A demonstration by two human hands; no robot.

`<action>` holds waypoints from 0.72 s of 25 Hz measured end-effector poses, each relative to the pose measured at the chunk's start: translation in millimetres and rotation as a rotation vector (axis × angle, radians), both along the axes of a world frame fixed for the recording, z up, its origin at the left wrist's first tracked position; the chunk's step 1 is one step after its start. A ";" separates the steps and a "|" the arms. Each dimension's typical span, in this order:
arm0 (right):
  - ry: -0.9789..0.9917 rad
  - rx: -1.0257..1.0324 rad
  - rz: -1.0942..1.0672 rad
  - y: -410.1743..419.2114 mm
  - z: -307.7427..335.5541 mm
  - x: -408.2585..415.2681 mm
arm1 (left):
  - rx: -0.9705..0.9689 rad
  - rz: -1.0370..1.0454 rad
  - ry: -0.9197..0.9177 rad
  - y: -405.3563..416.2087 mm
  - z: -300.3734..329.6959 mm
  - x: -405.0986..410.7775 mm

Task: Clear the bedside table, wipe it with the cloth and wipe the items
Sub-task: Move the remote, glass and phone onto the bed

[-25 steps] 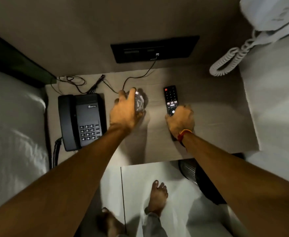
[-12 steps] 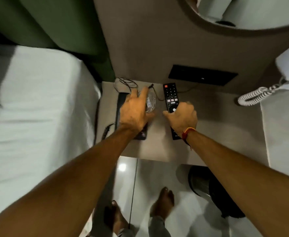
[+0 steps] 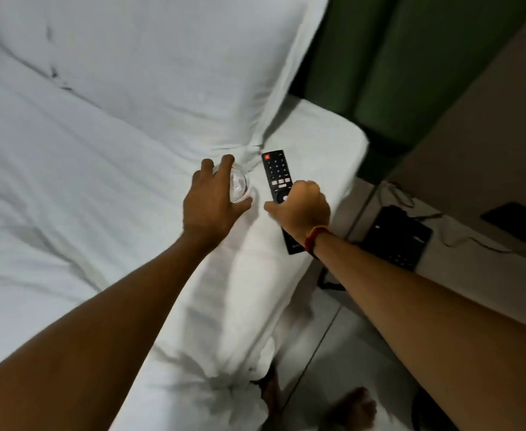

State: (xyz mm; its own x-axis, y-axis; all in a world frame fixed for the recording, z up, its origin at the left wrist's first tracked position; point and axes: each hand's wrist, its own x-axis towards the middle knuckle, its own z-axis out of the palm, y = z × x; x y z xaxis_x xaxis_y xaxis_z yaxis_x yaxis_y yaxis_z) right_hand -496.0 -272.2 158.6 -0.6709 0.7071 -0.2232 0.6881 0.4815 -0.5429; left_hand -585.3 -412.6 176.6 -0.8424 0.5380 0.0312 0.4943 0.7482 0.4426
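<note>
My left hand [image 3: 210, 205] grips a clear drinking glass [image 3: 239, 186] from above, over the white bed sheet near the mattress edge. My right hand [image 3: 302, 209], with a red thread at the wrist, holds a black TV remote [image 3: 277, 174] just right of the glass, buttons up, also over the bed. The bedside table [image 3: 460, 269] is at the right edge with a black desk phone [image 3: 395, 241] on it. No cloth is visible.
A white pillow [image 3: 149, 66] lies behind the hands on the bed [image 3: 53, 197]. A green headboard [image 3: 379, 63] stands at the upper right. Cables [image 3: 395, 194] trail on the table by a black wall socket panel [image 3: 519, 222]. My bare feet [image 3: 351, 412] stand on the pale floor.
Both hands lifted the glass and the remote off the bedside table and carried them left over the bed. The view swung left, and the table now sits at the right edge.
</note>
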 end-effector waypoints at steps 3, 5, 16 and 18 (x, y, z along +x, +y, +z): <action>-0.045 -0.047 0.171 -67.3 -14.7 -27.9 | -0.060 0.135 -0.006 -78.1 -7.1 -14.3; -0.078 -0.033 0.261 -98.7 -27.2 -35.5 | -0.115 0.168 -0.029 -118.0 -14.5 -13.2; -0.035 0.361 0.210 -31.6 -34.6 -19.1 | -0.287 0.055 0.176 -47.4 -12.2 -8.1; -0.047 0.402 0.134 15.6 -38.2 4.4 | -0.213 -0.078 0.145 15.5 -11.8 9.5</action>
State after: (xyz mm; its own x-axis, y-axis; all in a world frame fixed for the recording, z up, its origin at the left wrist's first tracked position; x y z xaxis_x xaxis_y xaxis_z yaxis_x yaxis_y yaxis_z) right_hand -491.5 -256.6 120.4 -0.7587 0.6511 0.0199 0.6242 0.7354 -0.2637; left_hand -575.7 -397.1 164.8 -0.7929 0.6088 0.0272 0.6010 0.7739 0.1995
